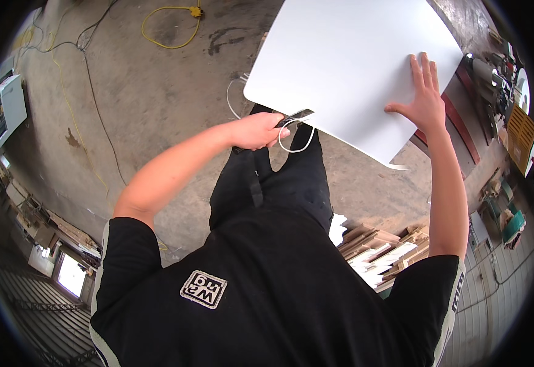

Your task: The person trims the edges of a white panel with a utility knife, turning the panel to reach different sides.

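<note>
A large white panel [346, 61] with rounded corners lies in front of me. My left hand [254, 131] is closed round a dark-handled knife [298, 116], whose flat blade meets the panel's near edge toward its left corner. A thin white strip [310, 143] curls in a loop below the blade, beside my left fingers. On the panel's right part my right hand [427, 105] rests flat, fingers spread, holding nothing. Another end of thin white strip hangs off the panel's left corner, and a short bit juts out at its near right corner.
Offcut boards and strips [383, 251] are piled on the floor at my right. A yellow cable [170, 46] and dark cords lie on the concrete floor [175, 122] to the left. Red metal bars [460, 122] and machinery stand right of the panel. A grey-white cabinet [14, 105] stands far left.
</note>
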A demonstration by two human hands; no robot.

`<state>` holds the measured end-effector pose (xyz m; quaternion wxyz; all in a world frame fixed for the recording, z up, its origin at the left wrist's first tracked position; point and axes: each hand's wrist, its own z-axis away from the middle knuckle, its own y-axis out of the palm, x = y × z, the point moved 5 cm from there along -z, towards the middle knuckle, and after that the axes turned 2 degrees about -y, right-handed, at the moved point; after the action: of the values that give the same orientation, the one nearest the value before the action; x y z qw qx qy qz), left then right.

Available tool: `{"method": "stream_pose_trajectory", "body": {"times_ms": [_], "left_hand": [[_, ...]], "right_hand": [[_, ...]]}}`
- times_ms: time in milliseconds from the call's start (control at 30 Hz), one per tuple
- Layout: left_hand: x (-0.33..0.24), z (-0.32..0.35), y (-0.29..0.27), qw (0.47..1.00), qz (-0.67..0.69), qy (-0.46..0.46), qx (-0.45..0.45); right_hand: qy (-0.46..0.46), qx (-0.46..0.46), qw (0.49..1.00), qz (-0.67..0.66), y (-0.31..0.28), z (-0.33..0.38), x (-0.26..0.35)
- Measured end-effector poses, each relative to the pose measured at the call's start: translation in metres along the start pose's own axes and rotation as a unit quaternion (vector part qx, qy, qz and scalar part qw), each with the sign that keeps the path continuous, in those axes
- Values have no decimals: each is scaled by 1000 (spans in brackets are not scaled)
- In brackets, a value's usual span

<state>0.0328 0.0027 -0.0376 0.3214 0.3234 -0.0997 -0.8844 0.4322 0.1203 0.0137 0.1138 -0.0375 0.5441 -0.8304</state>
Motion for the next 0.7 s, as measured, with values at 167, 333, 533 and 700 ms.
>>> {"method": "stream_pose_trajectory", "body": {"times_ms": [167,333,533,700], "left_hand": [[-15,-36,43,1000,-12,17,7],[-40,-75,92,999,-19,49,-3],[-66,-137,166,999,-24,39,14],[-91,-193,234,997,-11,74,17]], "right_hand": [[-2,-8,1000,16,-1,6,-6],[-15,-48,999,21,9,6,-12],[-24,-23,999,-27,2,4,-5],[-24,36,998,-45,-13,8,-1]]}}
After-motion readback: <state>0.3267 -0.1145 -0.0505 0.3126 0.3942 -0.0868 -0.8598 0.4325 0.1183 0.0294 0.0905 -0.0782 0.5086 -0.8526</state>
